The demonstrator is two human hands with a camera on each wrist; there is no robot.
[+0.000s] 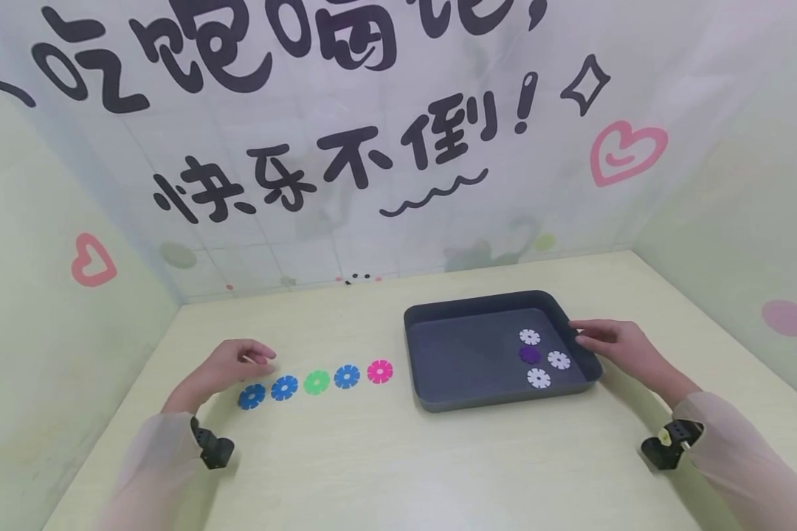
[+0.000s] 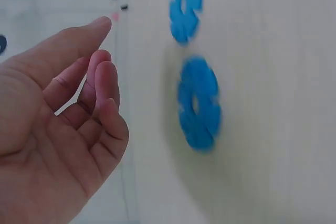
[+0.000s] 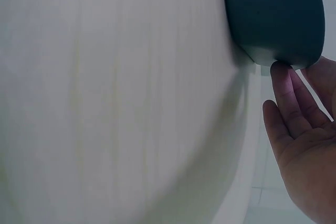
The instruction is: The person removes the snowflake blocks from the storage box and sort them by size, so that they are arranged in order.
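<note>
My left hand (image 1: 235, 363) hovers above the table just behind the left end of a row of notched plastic discs. Its fingers are loosely curled with nothing between them. Nearest to it lies a blue disc (image 2: 199, 103); another blue disc (image 1: 284, 387), a green disc (image 1: 311, 382), a third blue disc (image 1: 341, 377) and a pink disc (image 1: 372, 371) run off to the right. At the dark grey tray (image 1: 465, 354), my right hand (image 1: 620, 346) grips the right wall. In the right wrist view its fingertips (image 3: 282, 72) touch the outer wall, the thumb tip hidden behind the rim.
Inside the tray, toward its right side, lie three white discs (image 1: 559, 360) and a purple disc (image 1: 529, 355). Behind the pale table (image 1: 372, 457) stands a wall with printed lettering (image 1: 365, 158), and walls also flank it left and right.
</note>
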